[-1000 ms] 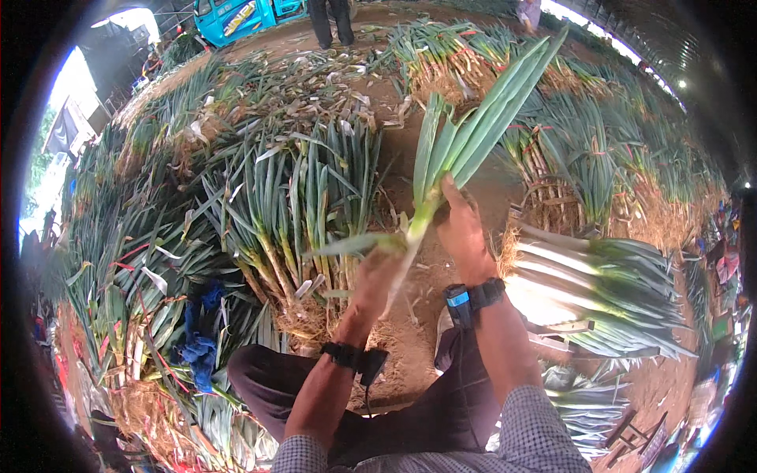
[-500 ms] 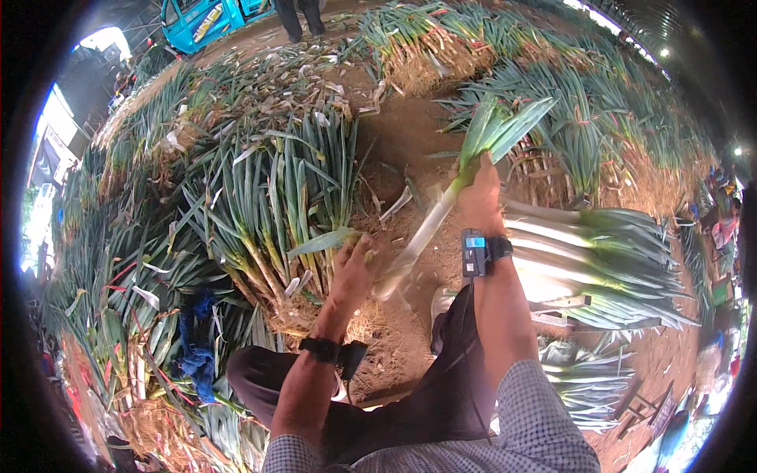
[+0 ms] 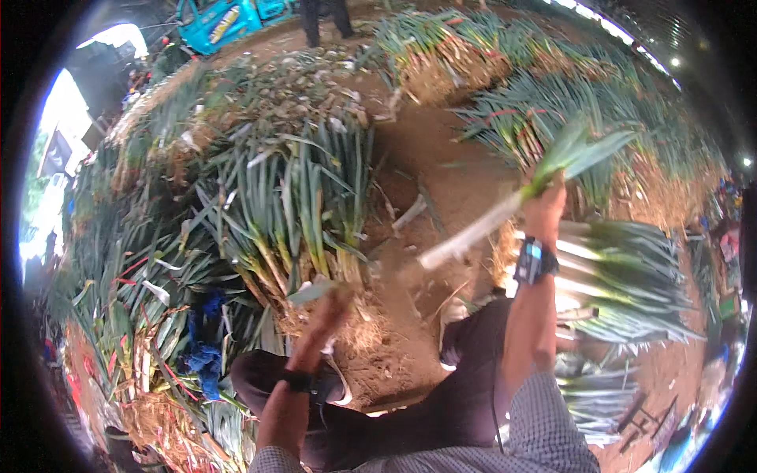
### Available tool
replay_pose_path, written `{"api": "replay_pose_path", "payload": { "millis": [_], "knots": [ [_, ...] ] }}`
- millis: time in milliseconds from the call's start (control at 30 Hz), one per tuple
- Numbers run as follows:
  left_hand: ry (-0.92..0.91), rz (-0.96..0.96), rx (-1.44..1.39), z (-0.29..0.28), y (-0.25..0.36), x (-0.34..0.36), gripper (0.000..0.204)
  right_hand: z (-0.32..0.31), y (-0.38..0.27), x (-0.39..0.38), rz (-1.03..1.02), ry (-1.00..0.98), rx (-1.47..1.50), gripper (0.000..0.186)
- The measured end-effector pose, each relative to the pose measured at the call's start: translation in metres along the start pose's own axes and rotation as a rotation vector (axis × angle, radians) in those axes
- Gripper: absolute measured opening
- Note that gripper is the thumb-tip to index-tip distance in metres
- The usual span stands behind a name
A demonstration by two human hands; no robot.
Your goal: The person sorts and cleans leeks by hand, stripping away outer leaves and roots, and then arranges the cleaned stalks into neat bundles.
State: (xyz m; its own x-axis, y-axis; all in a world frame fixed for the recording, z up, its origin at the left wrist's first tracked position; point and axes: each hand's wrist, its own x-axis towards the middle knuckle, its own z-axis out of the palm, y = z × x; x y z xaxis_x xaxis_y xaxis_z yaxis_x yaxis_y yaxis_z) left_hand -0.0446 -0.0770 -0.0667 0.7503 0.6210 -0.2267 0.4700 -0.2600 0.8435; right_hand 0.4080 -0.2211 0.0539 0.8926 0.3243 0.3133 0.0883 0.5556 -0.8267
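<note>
My right hand [image 3: 544,197] grips a leek by its upper shank, its green leaves [image 3: 595,150] fanned up to the right and its white stalk [image 3: 461,236] slanting down to the left over the dirt. My left hand [image 3: 331,307], blurred by motion, is low near the root end of a standing leek bundle [image 3: 292,205], with a torn green leaf [image 3: 311,292] in its fingers. Trimmed leeks with white stalks [image 3: 623,284] lie in a neat pile just right of my right forearm, and more lie below it [image 3: 595,398].
Leek bundles [image 3: 126,292] crowd the left, with blue cloth [image 3: 205,351] among them, and others [image 3: 441,71] stand behind. Bare dirt [image 3: 410,158] shows between them. A turquoise vehicle [image 3: 221,24] and a standing person's legs [image 3: 323,20] are at the back. A wooden frame [image 3: 646,418] lies at lower right.
My right hand has carried the leek rightward, its stalk tilting flatter. My left hand has come away from the stalk, moving down and left with the torn leaf.
</note>
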Motion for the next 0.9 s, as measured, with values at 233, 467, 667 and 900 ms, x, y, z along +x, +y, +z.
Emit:
{"api": "replay_pose_path", "payload": {
  "millis": [233,467,667,900],
  "knots": [
    [-0.659,0.218,0.523,0.076,-0.003,-0.045,0.026,0.016,-0.043,-0.028,0.151,0.174,0.069,0.043],
    [-0.346,0.29,0.613,-0.05,-0.002,0.068,0.033,0.036,-0.044,-0.029,0.159,0.329,0.119,0.038],
    [1.346,0.64,0.713,-0.293,0.295,0.138,0.033,0.062,-0.04,-0.03,0.172,0.242,0.08,0.042],
    [0.205,0.393,0.11,-0.044,0.229,0.072,0.032,0.084,-0.032,-0.025,0.419,0.092,0.606,0.042]
  ]
}}
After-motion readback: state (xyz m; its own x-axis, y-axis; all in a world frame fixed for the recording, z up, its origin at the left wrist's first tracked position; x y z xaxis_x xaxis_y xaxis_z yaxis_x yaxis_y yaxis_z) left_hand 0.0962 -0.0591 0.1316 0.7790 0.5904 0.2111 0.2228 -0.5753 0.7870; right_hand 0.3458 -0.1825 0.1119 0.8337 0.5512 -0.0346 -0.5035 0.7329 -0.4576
